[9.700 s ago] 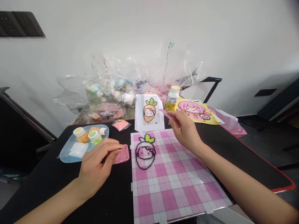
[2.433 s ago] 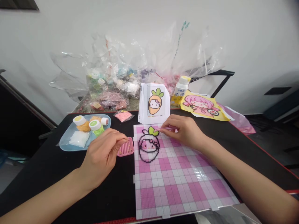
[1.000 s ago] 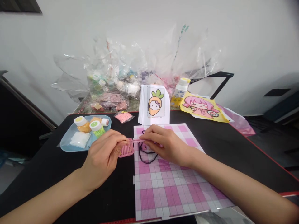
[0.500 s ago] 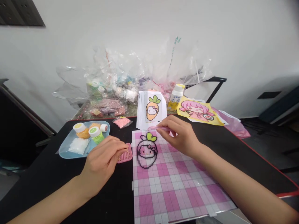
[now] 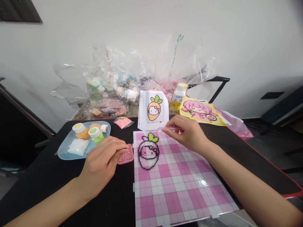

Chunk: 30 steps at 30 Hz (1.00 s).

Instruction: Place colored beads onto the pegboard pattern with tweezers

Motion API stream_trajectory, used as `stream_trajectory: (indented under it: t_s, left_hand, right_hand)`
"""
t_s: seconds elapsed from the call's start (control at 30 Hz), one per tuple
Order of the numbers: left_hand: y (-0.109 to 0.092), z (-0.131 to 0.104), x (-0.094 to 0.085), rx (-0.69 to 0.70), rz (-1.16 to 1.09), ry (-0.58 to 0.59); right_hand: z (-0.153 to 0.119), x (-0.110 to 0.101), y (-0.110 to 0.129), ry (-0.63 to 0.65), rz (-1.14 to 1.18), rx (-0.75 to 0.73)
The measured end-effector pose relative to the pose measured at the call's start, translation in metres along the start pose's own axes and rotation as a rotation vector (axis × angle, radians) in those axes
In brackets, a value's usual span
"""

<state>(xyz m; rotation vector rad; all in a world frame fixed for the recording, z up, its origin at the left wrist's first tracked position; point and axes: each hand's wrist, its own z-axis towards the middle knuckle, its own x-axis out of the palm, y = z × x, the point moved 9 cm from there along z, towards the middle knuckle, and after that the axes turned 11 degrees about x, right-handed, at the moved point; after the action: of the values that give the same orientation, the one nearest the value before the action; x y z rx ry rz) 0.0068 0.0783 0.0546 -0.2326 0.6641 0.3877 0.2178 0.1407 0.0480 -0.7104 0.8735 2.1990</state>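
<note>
A small pink ridged bead tray (image 5: 126,155) is pinched by its left side in my left hand (image 5: 104,164), just left of the pegboard. Pink tweezers (image 5: 163,129) are gripped in my right hand (image 5: 187,134), above the board's top edge. Their tips point left. The clear pegboard (image 5: 175,189) lies over a pink and white checked pattern. On its upper left is a bead figure (image 5: 148,154) with a black outline and green leaves, partly filled. Behind it a printed picture (image 5: 155,108) of a carrot character stands propped up. What lies in the tray's grooves is too small to make out fully.
A blue plate (image 5: 63,153) at the left holds bead jars and a white bag. A pink bead packet (image 5: 123,122) lies beyond it. Plastic bags (image 5: 113,85), a white bottle (image 5: 179,96) and a yellow picture sheet (image 5: 202,112) are at the back.
My right hand has moved slightly right with the tweezers, away from the bead figure. The left hand with the tray has barely shifted. The view has tilted a little.
</note>
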Motion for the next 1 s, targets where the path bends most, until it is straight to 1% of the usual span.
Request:
stream_trajectory:
  t_s: [0.13, 0.33, 0.47, 0.7, 1.0]
  left_hand:
    - [0.001, 0.0, -0.001, -0.01, 0.005, -0.001]
    - [0.0, 0.002, 0.0, -0.02, 0.004, 0.009]
    - [0.0, 0.002, 0.0, -0.021, 0.006, 0.01]
    - [0.001, 0.001, 0.001, -0.029, 0.013, 0.012]
    - [-0.001, -0.001, -0.001, -0.003, 0.043, 0.006]
  right_hand:
    - [-0.003, 0.009, 0.006, 0.07, -0.026, -0.046]
    - [-0.005, 0.014, 0.004, 0.09, -0.029, -0.045]
    - [-0.007, 0.02, 0.003, 0.13, -0.032, -0.048]
    - [-0.008, 0.022, 0.002, 0.123, -0.059, -0.041]
    - [-0.009, 0.027, 0.003, 0.136, -0.058, -0.048]
